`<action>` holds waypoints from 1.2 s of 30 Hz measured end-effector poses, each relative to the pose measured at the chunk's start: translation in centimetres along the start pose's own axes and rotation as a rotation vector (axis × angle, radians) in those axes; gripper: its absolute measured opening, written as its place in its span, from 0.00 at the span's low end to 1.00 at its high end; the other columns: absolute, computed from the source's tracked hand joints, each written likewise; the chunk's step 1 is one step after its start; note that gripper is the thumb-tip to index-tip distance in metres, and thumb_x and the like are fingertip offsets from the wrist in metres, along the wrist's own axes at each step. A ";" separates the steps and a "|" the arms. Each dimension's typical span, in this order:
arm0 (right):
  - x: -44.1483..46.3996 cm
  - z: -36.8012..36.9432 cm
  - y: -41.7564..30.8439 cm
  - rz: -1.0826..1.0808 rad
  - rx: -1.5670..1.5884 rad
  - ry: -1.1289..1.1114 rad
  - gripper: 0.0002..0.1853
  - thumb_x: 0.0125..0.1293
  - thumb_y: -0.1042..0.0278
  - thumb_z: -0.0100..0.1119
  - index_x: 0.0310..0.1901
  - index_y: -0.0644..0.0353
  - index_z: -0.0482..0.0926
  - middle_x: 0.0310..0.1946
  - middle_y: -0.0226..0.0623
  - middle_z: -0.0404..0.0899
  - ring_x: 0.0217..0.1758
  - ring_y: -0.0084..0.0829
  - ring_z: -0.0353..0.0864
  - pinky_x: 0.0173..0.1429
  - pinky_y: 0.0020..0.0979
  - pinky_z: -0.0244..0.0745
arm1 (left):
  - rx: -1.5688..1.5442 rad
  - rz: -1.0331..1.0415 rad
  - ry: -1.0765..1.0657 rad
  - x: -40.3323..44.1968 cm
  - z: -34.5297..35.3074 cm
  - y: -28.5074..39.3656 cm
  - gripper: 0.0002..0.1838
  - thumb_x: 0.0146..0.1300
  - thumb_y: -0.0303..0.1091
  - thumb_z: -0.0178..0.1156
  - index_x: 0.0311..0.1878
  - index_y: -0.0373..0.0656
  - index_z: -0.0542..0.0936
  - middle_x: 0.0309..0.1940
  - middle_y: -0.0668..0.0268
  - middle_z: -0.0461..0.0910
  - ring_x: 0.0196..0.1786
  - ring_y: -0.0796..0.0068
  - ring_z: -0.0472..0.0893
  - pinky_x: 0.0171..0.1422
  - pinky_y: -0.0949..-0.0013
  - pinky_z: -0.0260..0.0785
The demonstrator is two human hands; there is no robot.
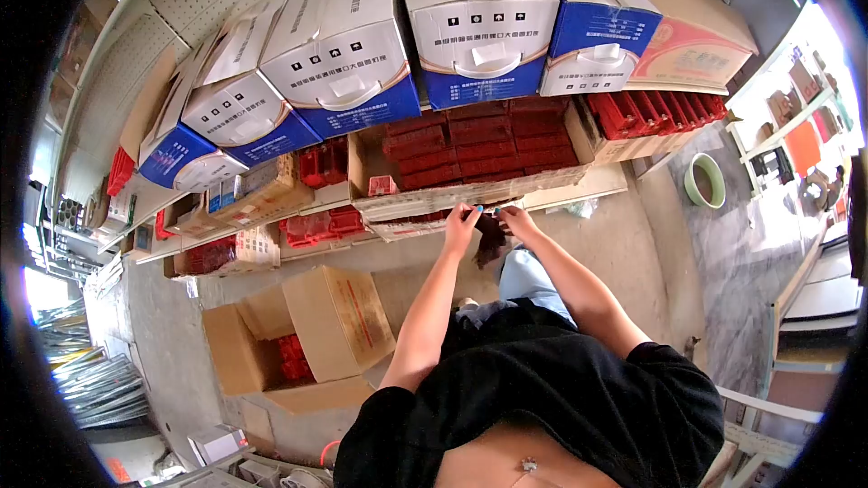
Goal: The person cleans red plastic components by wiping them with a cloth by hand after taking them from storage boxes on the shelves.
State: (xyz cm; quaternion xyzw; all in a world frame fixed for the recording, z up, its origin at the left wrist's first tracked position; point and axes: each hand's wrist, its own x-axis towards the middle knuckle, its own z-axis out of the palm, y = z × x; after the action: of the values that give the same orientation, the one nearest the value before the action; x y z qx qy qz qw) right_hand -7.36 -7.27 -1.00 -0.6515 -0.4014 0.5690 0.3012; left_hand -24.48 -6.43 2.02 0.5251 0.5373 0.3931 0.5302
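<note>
Both hands are held close together in front of the big open carton [470,192] on the shelf, which is filled with rows of red packs [452,146]. My left hand [461,220] has its fingers pinched together at a small dark item. My right hand [517,223] is also closed, just to the right of it. Between and below the hands hangs a dark reddish-brown, ragged-edged thing [490,242]; its kind is unclear. What exactly each set of fingertips grips is too small to make out.
White-and-blue boxes [339,54] line the upper shelf, with a brown carton [696,45] at right. Red trays [655,113] stand beside the big carton. An open cardboard box [339,325] with red packs sits on the floor at left; a green bucket [704,181] stands at right.
</note>
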 end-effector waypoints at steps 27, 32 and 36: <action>15.7 -4.4 3.3 0.687 0.651 0.149 0.12 0.65 0.56 0.43 0.35 0.55 0.69 0.22 0.39 0.76 0.18 0.29 0.71 0.17 0.32 0.66 | -0.592 -0.978 0.196 11.1 -3.8 -4.8 0.26 0.61 0.46 0.53 0.54 0.35 0.69 0.54 0.57 0.68 0.55 0.63 0.67 0.57 0.61 0.59; 13.3 -4.1 2.2 0.632 0.612 0.203 0.08 0.63 0.62 0.43 0.34 0.56 0.69 0.23 0.40 0.76 0.19 0.28 0.71 0.15 0.27 0.62 | -0.587 -0.936 0.115 9.8 -4.5 -4.9 0.26 0.61 0.46 0.52 0.56 0.36 0.67 0.56 0.57 0.65 0.57 0.63 0.64 0.59 0.61 0.56; 12.4 -4.0 2.9 0.607 0.675 0.245 0.08 0.63 0.63 0.42 0.34 0.56 0.70 0.21 0.39 0.75 0.18 0.28 0.71 0.16 0.27 0.62 | -0.577 -0.904 0.059 8.1 -4.6 -5.0 0.26 0.62 0.45 0.52 0.58 0.36 0.66 0.58 0.58 0.62 0.59 0.63 0.62 0.61 0.60 0.54</action>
State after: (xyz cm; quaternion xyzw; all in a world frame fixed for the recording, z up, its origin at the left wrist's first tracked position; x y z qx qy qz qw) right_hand -2.49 2.33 -8.96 -0.6674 0.0531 0.6490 0.3613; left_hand -28.80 1.40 -3.57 0.0630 0.5947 0.2720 0.7539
